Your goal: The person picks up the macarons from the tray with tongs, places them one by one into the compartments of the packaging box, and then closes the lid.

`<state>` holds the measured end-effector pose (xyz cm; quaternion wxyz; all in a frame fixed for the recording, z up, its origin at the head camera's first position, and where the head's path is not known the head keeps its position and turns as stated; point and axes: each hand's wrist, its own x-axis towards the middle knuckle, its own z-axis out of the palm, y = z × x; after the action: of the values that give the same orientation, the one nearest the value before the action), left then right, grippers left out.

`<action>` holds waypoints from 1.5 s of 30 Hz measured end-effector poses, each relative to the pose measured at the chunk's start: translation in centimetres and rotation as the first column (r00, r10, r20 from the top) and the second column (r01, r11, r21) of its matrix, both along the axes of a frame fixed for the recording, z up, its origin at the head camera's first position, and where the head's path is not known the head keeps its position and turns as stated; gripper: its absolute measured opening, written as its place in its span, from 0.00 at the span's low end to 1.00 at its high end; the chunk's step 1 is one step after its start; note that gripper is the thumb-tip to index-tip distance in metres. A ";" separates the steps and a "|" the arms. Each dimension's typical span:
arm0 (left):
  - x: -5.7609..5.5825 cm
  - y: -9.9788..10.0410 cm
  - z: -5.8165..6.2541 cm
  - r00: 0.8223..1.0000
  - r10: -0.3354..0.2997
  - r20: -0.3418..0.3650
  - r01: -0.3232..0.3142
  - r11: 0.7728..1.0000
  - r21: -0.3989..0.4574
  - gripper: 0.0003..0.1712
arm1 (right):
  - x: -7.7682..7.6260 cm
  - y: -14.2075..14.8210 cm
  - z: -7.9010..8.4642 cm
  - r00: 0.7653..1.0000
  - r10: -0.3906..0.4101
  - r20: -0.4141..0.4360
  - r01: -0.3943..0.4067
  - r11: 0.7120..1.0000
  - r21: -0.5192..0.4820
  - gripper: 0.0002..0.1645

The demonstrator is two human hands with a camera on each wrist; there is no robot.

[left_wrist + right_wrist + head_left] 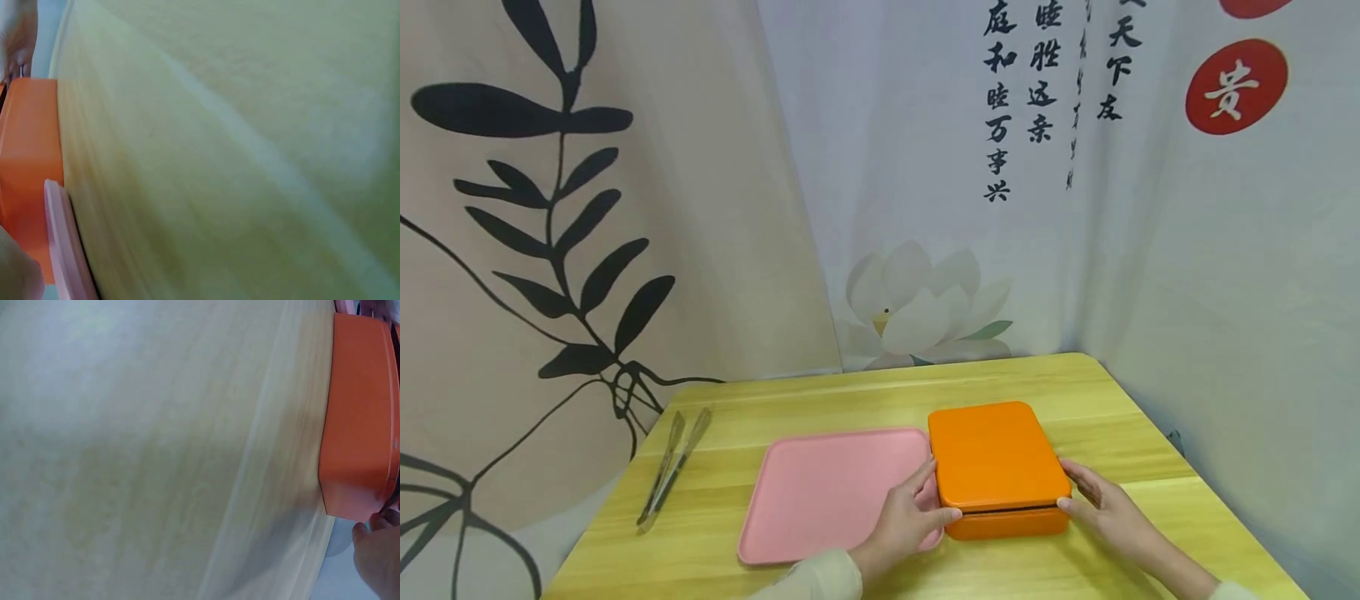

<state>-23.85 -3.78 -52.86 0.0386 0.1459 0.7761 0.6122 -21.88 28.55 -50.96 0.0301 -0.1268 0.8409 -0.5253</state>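
Note:
An orange box (1015, 524) stands at the front right of the table, partly seen in both wrist views. Its orange lid (996, 454) lies over the top, with a thin dark gap along the front edge. At the lid's left side my left hand (901, 521) grips it, thumb at the front corner and fingers along the side. On the right side my right hand (1108, 510) holds the lid near its front corner, thumb in front and fingers farther back. What is inside the box is hidden. Just left of the box lies a pink tray (835, 492), partly behind my left hand.
Metal tongs (672, 475) lie at the left of the wooden table (715, 550). A printed curtain (917, 167) hangs behind the table and along its right side. The tray's right edge is right up against the box.

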 end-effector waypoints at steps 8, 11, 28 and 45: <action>-0.1 0.4 0.0 0.999 0.014 -0.044 -0.016 0.999 -0.047 0.47 | -0.7 -0.3 -0.3 0.999 -0.009 0.051 0.014 0.995 -0.100 0.46; 0.0 0.4 0.0 0.999 0.008 -0.040 -0.010 0.999 -0.037 0.46 | -0.6 -0.3 -0.4 0.997 -0.039 0.066 0.044 0.995 -0.085 0.47; 0.5 -0.1 -0.3 0.997 -0.037 -0.062 0.034 0.998 -0.047 0.43 | 0.0 -0.4 -0.5 0.994 -0.106 -0.001 0.106 0.994 -0.027 0.48; -3.9 -0.6 1.3 0.997 -0.055 -0.045 0.045 0.977 -0.208 0.51 | -3.1 2.1 1.4 0.983 0.165 0.078 -0.174 0.977 0.128 0.49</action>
<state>-27.71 -4.35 -51.57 0.0492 0.1762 0.8323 0.5233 -25.01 30.65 -49.52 0.1112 -0.1779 0.8589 -0.4672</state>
